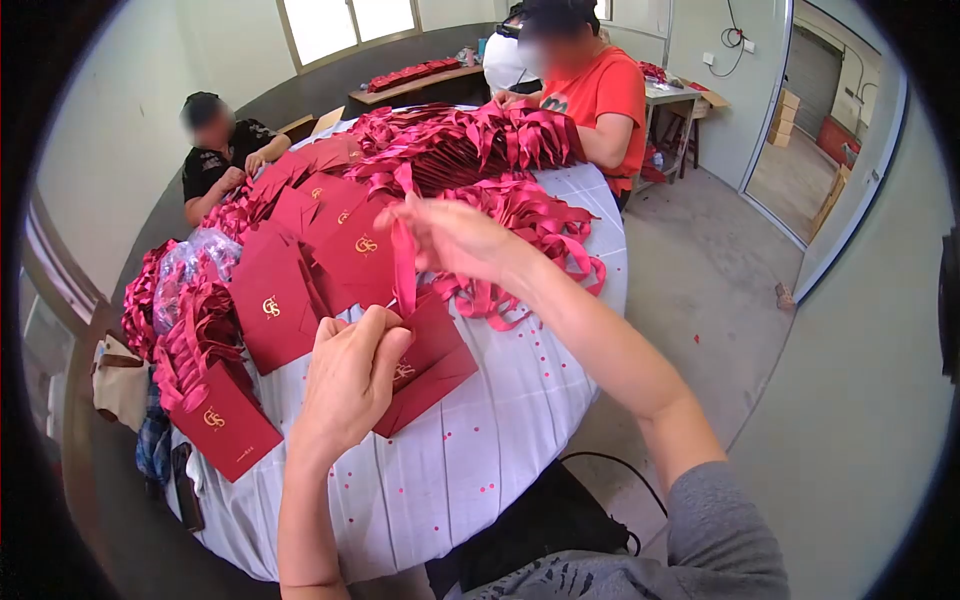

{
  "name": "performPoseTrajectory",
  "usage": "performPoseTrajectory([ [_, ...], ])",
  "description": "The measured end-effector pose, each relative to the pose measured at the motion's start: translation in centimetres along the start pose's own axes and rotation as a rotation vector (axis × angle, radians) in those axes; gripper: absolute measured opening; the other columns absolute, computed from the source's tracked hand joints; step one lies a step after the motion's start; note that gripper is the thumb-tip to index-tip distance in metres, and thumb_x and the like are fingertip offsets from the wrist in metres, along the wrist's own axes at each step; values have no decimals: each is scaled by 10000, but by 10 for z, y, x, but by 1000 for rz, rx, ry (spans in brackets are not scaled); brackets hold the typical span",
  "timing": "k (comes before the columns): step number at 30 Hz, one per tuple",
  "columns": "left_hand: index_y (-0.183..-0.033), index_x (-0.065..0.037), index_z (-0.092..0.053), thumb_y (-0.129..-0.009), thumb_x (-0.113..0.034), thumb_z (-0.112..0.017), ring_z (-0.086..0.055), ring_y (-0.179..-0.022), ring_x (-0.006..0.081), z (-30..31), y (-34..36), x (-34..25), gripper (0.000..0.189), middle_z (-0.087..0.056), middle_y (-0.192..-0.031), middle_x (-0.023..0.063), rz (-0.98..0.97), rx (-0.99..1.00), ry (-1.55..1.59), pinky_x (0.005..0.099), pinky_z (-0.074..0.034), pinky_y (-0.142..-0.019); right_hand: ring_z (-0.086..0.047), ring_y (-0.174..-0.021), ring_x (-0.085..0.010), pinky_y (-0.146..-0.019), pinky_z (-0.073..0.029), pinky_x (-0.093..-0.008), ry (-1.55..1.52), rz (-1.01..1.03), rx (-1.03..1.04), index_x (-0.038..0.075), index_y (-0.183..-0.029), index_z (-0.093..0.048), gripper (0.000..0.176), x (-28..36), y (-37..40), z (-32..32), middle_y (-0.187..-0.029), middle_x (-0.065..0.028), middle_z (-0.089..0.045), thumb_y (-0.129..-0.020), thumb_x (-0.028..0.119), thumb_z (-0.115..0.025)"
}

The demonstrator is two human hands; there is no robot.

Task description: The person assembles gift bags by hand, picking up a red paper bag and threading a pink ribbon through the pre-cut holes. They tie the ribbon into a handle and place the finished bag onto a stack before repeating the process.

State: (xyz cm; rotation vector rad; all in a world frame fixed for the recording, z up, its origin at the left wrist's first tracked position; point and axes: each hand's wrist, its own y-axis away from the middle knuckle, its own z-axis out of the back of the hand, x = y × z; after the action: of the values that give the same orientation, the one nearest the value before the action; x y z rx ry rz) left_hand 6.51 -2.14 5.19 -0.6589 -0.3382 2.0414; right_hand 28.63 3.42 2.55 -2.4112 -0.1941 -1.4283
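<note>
My left hand (352, 375) is closed at the top edge of a dark red paper gift bag (437, 375) with a gold logo. Its fingers cover part of the bag, so the exact grip is hidden. From there a pink-red ribbon (404, 268) runs up to my right hand (445, 238), whose fingers pinch the ribbon's upper part. Several more red gift bags (270, 300) with gold logos lie overlapping just beyond my left hand. Past my right hand, loose ribbon handles (520, 225) are heaped on the cloth.
A white cloth (500, 400) dotted with small red bits covers the round table. Clear plastic (195, 265) lies among ribbons at left. A person in black (225, 160) and a person in red (610, 95) sit across the table. An open doorway (810, 130) is at right.
</note>
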Motion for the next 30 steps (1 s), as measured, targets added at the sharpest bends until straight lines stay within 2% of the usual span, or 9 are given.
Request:
performPoseTrajectory([
  [1,-898,-37,-532,-834,-122,-643,-509,-612,253,-1,-1,-2,154,-594,-674,96,-12,-1,26,329,-333,-682,-511,-685,-46,-626,-435,-228,28,-88,58,16,-1075,-624,361,0,8,-3,-853,20,-598,-963,336,-500],
  [2,-898,-37,-532,-834,-122,-643,-509,-612,253,-4,-1,-1,154,-594,-674,96,-11,-9,32,329,-333,-682,-557,-783,-76,-722,-461,-246,178,-151,122,-4,-1104,-626,412,-4,14,2,-921,-4,-626,-943,364,-532],
  [5,-872,-38,-542,-822,-153,-662,-516,-587,255,-9,0,2,174,-593,-644,86,-88,-93,-68,335,-331,-670,-574,-1031,-144,-942,-416,-287,445,-25,257,-2,-1115,-640,378,-12,27,-9,-1062,-63,-648,-917,317,-593],
  [8,-843,-39,-553,-813,-142,-664,-528,-585,258,-10,-2,-2,154,-588,-626,87,-12,-80,-71,345,-332,-660,-574,-1028,-137,-938,-419,-283,520,2,241,5,-1116,-645,352,-5,36,-25,-1061,-64,-650,-917,290,-596],
  [12,-829,-36,-561,-804,-110,-655,-528,-581,264,-14,-1,0,122,-576,-611,94,-21,-126,-116,355,-339,-651,-593,-932,-102,-842,-460,-263,637,58,115,-4,-1032,-685,281,-14,33,-28,-968,-54,-674,-929,237,-583],
  [13,-833,-35,-562,-803,-101,-651,-529,-579,266,-14,-1,0,115,-571,-606,95,-30,-134,-135,358,-341,-647,-597,-867,-83,-787,-470,-254,638,157,77,-11,-975,-697,264,-19,32,-30,-900,-44,-682,-936,218,-573],
  [24,-846,-29,-558,-788,-76,-659,-539,-591,274,-13,0,2,126,-579,-622,103,21,-99,-106,350,-357,-662,-551,-680,-74,-625,-443,-254,671,488,-222,-31,-810,-662,280,-47,28,-47,-697,-21,-623,-941,188,-550],
  [28,-858,-24,-560,-786,-69,-650,-536,-596,286,-16,0,6,124,-571,-618,105,-19,-144,-88,360,-355,-660,-548,-665,-68,-609,-444,-254,713,477,-306,-35,-801,-671,280,-51,28,-50,-680,-24,-623,-938,181,-556],
  [30,-944,-16,-550,-791,-43,-618,-557,-694,328,-11,1,12,169,-597,-733,149,-66,-74,-73,383,-372,-688,-563,-585,-114,-550,-440,-293,729,504,-399,-44,-736,-653,325,-53,29,-55,-625,-104,-629,-922,212,-577],
])
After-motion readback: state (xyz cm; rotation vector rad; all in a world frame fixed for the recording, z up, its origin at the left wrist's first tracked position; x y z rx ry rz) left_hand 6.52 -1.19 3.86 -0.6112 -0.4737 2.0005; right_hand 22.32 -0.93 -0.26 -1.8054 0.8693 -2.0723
